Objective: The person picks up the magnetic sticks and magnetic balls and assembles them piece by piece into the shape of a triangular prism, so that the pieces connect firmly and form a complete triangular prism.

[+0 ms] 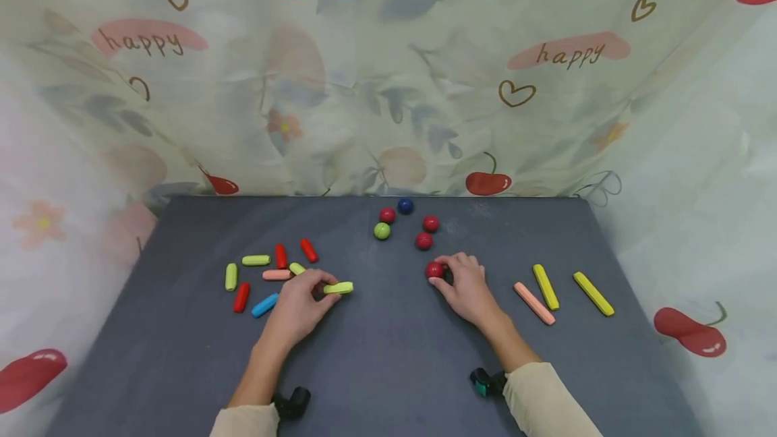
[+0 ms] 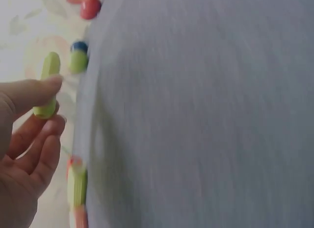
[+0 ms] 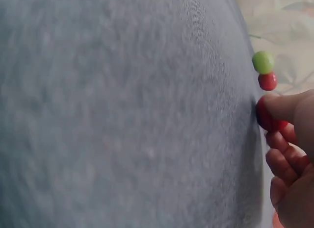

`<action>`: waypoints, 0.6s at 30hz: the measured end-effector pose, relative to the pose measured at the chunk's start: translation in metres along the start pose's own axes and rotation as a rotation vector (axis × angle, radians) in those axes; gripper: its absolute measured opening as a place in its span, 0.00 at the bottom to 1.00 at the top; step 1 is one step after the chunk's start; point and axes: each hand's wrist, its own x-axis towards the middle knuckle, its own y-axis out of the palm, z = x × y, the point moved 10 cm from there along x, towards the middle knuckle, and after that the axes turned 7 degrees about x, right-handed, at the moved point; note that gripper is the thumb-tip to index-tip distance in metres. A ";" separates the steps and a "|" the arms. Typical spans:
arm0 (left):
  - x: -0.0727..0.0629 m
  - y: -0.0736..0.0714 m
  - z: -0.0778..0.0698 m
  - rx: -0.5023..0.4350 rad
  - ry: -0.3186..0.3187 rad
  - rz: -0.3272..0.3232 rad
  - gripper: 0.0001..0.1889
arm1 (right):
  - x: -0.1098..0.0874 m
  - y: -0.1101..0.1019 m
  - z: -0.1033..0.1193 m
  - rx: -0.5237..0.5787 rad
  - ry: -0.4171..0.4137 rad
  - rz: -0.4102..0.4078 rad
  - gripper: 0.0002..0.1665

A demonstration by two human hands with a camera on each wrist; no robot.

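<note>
Between thumb and fingers my left hand [image 1: 299, 307] pinches a short yellow-green stick [image 1: 340, 287], which looks raised off the table in the left wrist view. Beside that hand lie short sticks, among them a blue stick [image 1: 265, 305], a pink stick [image 1: 276, 275] and another yellow-green stick [image 1: 297, 268], partly behind the fingers. My right hand [image 1: 469, 292] has its thumb and fingertips around a red ball [image 1: 434, 270] at table level. Just beyond it sit two more red balls, the nearer red ball [image 1: 423, 241] and the farther red ball [image 1: 431, 223].
Near the back edge are a blue ball [image 1: 405, 206], a red ball [image 1: 387, 215] and a green ball [image 1: 382, 230]. Several red and yellow-green short sticks spread at left. Right of my right hand lie a long pink stick [image 1: 534, 303] and two long yellow sticks, one farther right [image 1: 593, 294].
</note>
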 end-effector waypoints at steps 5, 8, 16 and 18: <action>0.015 0.022 -0.026 -0.062 0.010 0.014 0.11 | -0.006 0.006 0.010 0.015 -0.025 0.014 0.22; 0.022 0.032 -0.039 -0.071 0.027 0.017 0.11 | -0.008 0.013 0.017 0.028 -0.030 0.036 0.22; 0.032 0.060 -0.066 -0.043 0.070 0.054 0.10 | -0.017 0.018 0.029 0.022 -0.034 0.043 0.22; 0.032 0.065 -0.071 -0.035 0.081 0.063 0.10 | -0.018 0.020 0.032 0.020 -0.038 0.050 0.21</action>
